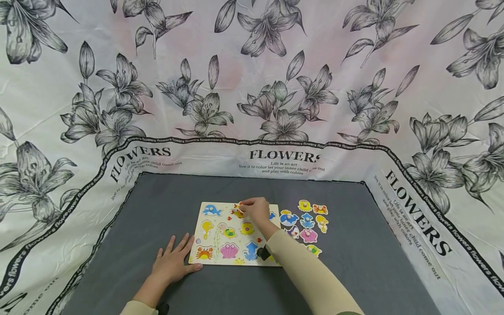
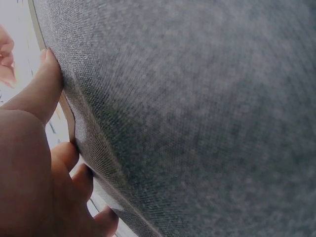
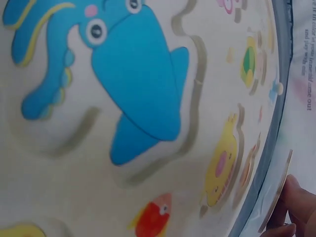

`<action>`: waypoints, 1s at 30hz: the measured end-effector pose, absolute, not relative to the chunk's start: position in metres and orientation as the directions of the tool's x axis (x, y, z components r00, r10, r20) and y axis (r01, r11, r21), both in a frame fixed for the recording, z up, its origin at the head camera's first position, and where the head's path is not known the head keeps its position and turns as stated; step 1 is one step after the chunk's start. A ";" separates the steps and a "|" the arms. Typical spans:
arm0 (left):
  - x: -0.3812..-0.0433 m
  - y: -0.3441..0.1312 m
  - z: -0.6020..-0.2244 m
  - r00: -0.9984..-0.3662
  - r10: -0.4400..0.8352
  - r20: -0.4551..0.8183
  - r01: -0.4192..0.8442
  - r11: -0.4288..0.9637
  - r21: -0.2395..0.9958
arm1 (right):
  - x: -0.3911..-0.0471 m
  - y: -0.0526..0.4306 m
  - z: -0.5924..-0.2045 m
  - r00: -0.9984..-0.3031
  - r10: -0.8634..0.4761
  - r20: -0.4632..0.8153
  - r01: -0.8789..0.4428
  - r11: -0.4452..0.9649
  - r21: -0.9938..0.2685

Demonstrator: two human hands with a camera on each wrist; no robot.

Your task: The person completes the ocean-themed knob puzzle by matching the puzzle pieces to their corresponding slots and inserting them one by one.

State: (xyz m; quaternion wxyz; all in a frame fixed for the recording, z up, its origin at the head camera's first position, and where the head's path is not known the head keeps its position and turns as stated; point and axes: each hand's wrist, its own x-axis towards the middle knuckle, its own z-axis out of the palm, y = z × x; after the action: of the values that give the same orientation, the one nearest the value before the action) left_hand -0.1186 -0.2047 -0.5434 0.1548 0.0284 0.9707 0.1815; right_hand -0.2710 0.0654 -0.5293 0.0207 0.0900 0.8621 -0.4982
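A cream wooden puzzle board (image 1: 217,218) with sea-animal recesses lies on the grey cloth. My left hand (image 1: 172,261) is spread at its lower left corner, thumb along the near edge and fingers by the left side. In the left wrist view, the thumb (image 2: 42,86) touches the board's edge. Above the board's top middle, my right hand (image 1: 257,212) pinches a small orange-red puzzle piece (image 1: 237,206) over an orange recess. The right wrist view shows that puzzle piece (image 3: 276,195) edge-on, thin and tilted; its printed face is hidden. A blue squid recess (image 3: 140,79) fills much of this view.
Several loose pieces lie right of the board, among them a blue whale (image 1: 289,218), a crab (image 1: 320,209), a pink shell (image 1: 309,235) and a green turtle (image 1: 313,250), partly behind the right sleeve (image 1: 303,267). A flowered cloth (image 1: 283,159) rises behind the grey surface.
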 end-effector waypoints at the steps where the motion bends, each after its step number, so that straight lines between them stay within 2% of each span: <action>1: -0.119 -0.205 -0.543 -0.950 0.111 -0.290 -0.001 0.933 0.360 | -0.271 0.065 -0.530 -0.983 0.133 -0.125 0.175 0.495 -0.851; 12: -0.120 -0.205 -0.542 -0.953 0.109 -0.283 0.000 0.932 0.362 | -0.269 0.060 -0.540 -0.987 0.121 -0.110 0.156 0.500 -0.852; 22: -0.115 -0.204 -0.548 -0.950 0.092 -0.298 -0.021 0.933 0.358 | -0.270 0.056 -0.554 -0.995 0.086 -0.057 0.096 0.588 -0.803; 30: -0.118 -0.203 -0.545 -0.951 0.096 -0.293 -0.015 0.935 0.354 | -0.272 0.056 -0.554 -0.990 0.112 -0.082 0.133 0.593 -0.794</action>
State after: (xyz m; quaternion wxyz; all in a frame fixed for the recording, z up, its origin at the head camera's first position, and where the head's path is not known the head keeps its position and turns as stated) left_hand -0.1175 -0.2034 -0.5453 0.1546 0.0210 0.9714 0.1791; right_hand -0.2719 0.0562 -0.5541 0.0119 0.0687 0.8925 -0.4456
